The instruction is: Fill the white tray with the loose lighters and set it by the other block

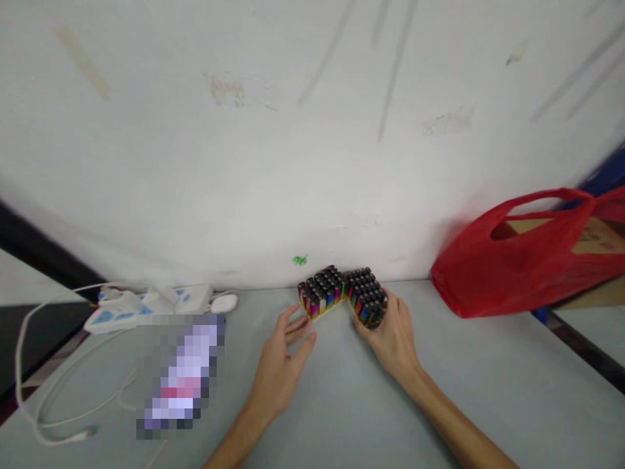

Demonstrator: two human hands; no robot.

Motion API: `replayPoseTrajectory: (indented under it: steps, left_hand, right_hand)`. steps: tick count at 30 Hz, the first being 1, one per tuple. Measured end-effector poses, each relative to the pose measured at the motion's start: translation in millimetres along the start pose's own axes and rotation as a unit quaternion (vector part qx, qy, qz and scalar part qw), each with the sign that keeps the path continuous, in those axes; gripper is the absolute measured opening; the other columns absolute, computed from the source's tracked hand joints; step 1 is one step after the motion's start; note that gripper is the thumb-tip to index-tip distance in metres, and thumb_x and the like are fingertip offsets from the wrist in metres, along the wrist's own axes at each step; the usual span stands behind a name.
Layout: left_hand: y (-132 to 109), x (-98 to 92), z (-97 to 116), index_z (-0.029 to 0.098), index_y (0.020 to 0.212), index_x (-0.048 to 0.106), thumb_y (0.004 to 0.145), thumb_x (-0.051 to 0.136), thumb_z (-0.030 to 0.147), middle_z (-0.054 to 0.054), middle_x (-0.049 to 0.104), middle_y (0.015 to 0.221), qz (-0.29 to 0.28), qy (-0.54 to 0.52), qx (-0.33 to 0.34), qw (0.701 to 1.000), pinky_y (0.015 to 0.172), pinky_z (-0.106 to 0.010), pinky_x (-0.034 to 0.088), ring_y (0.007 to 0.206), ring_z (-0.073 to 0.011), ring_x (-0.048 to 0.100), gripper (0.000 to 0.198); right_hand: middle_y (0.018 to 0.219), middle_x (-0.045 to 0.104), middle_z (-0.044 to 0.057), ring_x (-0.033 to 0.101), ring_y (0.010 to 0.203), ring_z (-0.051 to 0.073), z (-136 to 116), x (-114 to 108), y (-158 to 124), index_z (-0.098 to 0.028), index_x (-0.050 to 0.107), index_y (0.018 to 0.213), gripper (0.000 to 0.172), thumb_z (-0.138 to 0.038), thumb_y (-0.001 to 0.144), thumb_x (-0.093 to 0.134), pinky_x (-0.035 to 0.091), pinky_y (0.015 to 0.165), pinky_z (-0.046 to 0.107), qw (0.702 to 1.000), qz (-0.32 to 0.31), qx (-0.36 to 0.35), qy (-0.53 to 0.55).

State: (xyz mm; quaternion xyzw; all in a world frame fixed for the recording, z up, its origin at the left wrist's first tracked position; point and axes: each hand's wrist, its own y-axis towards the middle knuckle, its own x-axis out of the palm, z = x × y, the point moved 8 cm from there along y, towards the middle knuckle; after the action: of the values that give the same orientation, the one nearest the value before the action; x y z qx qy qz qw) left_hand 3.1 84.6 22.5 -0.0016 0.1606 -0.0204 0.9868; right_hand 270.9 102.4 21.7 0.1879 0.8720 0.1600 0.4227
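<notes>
Two blocks of upright batteries with black tops and many-coloured sides stand near the wall, their inner corners close together. My right hand [393, 335] grips the right block of batteries [364, 290], thumb at the near left side and fingers round the right side. Beside the left block of batteries [322, 291], my left hand [288, 355] is open, thumb and fingers apart. Its fingertips are near that block's front left corner; whether they touch it I cannot tell. A pale yellow edge shows along the bottom of the left block.
A white power strip [195, 299] with plugs and a small white device [224, 303] lie at the left. White cables [29, 365] loop near a blurred-out purple object [185, 371]. At the right, a red bag [508, 267] stands against the wall [312, 163].
</notes>
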Motion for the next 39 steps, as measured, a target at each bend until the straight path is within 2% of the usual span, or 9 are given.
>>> replayPoseTrajectory:
  steps: [2,4,7,10,16,21,30,36,39]
  left_hand:
    - [4.4,-13.4,-6.8,0.021,0.153,0.047,0.101,0.061,0.046,-0.016,0.079,0.136,0.064,0.049,-0.003,0.997,0.096,-0.053,0.060,0.130,-0.0378,0.073,0.059]
    - [10.1,-23.9,-8.7,0.020,0.156,0.045,0.095,0.062,0.033,-0.017,0.071,0.151,0.100,0.102,0.034,0.989,0.095,-0.050,0.059,0.131,-0.0367,0.071,0.065]
    - [19.4,-19.7,-13.5,0.019,0.168,0.034,0.087,0.062,0.019,-0.018,0.049,0.173,0.032,0.102,0.083,0.991,0.106,-0.048,0.055,0.150,-0.0358,0.057,0.085]
    - [24.4,-14.3,-18.5,0.021,0.173,0.023,0.087,0.061,0.016,-0.017,0.049,0.173,-0.020,0.090,0.086,0.992,0.114,-0.051,0.050,0.147,-0.0352,0.058,0.094]
    - [29.0,-19.9,-14.5,0.016,0.169,0.028,0.090,0.077,0.032,-0.018,0.062,0.160,0.022,0.114,0.109,0.987,0.134,-0.058,0.029,0.154,-0.0360,0.052,0.094]
    - [32.3,-25.0,-16.4,0.020,0.166,0.036,0.082,0.084,0.027,-0.018,0.058,0.163,0.054,0.117,0.133,0.983,0.132,-0.057,0.036,0.153,-0.0372,0.055,0.097]
    - [25.3,-31.5,-7.7,0.018,0.159,0.047,0.068,0.097,0.032,-0.017,0.069,0.140,0.092,0.198,0.112,0.969,0.119,-0.058,0.049,0.133,-0.0416,0.066,0.105]
    - [19.0,-27.6,-6.8,0.018,0.155,0.053,0.071,0.098,0.039,-0.003,0.071,0.094,0.085,0.202,0.086,0.972,0.095,-0.053,0.060,0.093,-0.0341,0.074,0.097]
    - [18.9,-21.4,-8.7,0.020,0.154,0.053,0.077,0.095,0.041,0.001,0.069,0.086,0.066,0.188,0.090,0.976,0.086,-0.047,0.061,0.083,-0.0295,0.072,0.090]
  right_hand:
    - [0.129,0.068,0.018,0.061,0.118,0.043,-1.0,-1.5,-0.3,-0.020,0.053,0.146,0.073,-0.043,0.084,0.081,0.054,0.104,0.059,1.000,0.006,0.003,0.002]
    - [0.126,0.068,0.017,0.062,0.116,0.043,-2.3,-2.9,-0.4,-0.021,0.053,0.146,0.072,-0.042,0.083,0.081,0.055,0.102,0.060,1.000,0.011,0.005,0.003]
    - [0.125,0.069,0.017,0.063,0.115,0.044,-4.3,-3.3,-0.5,-0.023,0.053,0.146,0.071,-0.039,0.082,0.080,0.056,0.100,0.061,1.000,0.010,0.003,0.000]
    - [0.126,0.069,0.017,0.064,0.115,0.044,-3.2,-3.2,-0.4,-0.021,0.052,0.148,0.075,-0.039,0.080,0.080,0.057,0.100,0.060,1.000,0.008,0.015,-0.011]
    - [0.123,0.070,0.018,0.067,0.114,0.042,-5.9,-0.4,0.1,-0.019,0.052,0.147,0.076,-0.043,0.081,0.080,0.057,0.101,0.058,1.000,0.010,0.013,-0.016]
    - [0.125,0.070,0.017,0.069,0.113,0.040,-14.7,6.7,-0.9,-0.020,0.049,0.149,0.077,-0.043,0.082,0.081,0.058,0.100,0.058,1.000,0.003,-0.003,0.005]
    - [0.130,0.071,0.019,0.069,0.118,0.042,-19.3,10.8,-3.4,-0.019,0.048,0.153,0.081,-0.048,0.085,0.082,0.058,0.102,0.059,1.000,-0.018,0.003,0.011]
    - [0.132,0.070,0.020,0.069,0.118,0.042,-17.2,10.3,-3.3,-0.018,0.047,0.155,0.086,-0.050,0.084,0.083,0.058,0.103,0.060,1.000,-0.024,0.011,0.014]
    - [0.131,0.070,0.021,0.068,0.119,0.042,-18.0,10.4,-4.3,-0.016,0.046,0.155,0.086,-0.050,0.084,0.082,0.057,0.103,0.060,1.000,-0.028,0.012,0.005]
